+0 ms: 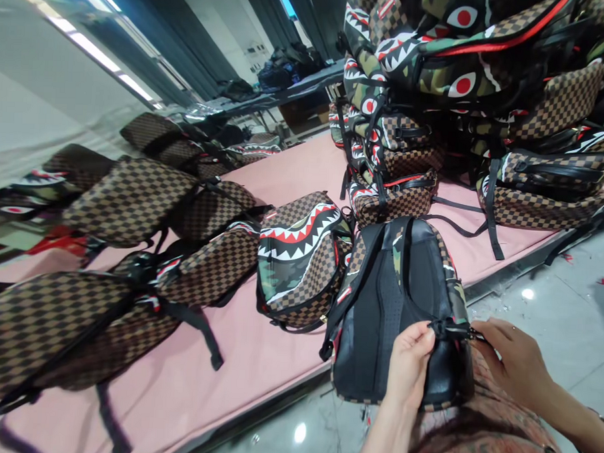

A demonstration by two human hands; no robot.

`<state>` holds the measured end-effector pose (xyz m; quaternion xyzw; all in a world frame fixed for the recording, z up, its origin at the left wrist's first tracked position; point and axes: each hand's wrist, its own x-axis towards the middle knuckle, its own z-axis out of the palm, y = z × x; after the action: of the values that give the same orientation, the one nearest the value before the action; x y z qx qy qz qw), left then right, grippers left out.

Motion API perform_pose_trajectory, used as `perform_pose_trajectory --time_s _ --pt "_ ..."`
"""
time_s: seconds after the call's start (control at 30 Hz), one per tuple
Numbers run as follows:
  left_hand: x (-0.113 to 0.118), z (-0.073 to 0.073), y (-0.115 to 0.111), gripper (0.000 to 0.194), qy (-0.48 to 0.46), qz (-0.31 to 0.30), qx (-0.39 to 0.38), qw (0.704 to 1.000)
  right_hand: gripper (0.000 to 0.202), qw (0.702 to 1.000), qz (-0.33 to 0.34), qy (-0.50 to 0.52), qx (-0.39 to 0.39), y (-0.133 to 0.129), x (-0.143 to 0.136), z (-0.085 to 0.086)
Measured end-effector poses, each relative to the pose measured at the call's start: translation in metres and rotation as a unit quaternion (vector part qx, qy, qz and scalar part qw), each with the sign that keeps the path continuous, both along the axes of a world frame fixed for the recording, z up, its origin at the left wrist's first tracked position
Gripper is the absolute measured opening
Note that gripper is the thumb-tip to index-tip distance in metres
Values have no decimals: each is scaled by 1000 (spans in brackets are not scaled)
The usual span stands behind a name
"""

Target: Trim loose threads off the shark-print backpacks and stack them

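Observation:
A backpack (373,316) leans against the table edge with its black padded back and shoulder straps facing me. Its sides show a brown check and camouflage pattern. My left hand (410,361) pinches a black strap (445,328) near the lower right of the back panel. At the strap's right end, my right hand (516,359) is closed around a small dark, shiny object (477,335), mostly hidden by the fingers. Just left of this bag, a second backpack (301,253) with a shark-mouth print lies on the pink table.
The pink-covered table (270,372) runs diagonally across the view. Checked backpacks (133,199) lie along its left side, with loose straps hanging. A tall stack of shark-print backpacks (402,111) stands at the back right. Shiny floor tiles (573,312) with scraps lie right.

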<state>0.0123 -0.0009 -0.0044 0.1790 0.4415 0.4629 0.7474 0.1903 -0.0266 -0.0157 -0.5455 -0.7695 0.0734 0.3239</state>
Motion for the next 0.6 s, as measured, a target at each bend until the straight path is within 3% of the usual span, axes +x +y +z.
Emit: perform_pose_trajectory --time_s 0.13,0.6 --pt "5 4 2 25 -16 -9 -12 1000 22 999 -9 -32 18 -5 -1 -2" --pt "6 1 -2 25 -8 0 11 1000 21 999 9 22 -47 -3 -4 5"
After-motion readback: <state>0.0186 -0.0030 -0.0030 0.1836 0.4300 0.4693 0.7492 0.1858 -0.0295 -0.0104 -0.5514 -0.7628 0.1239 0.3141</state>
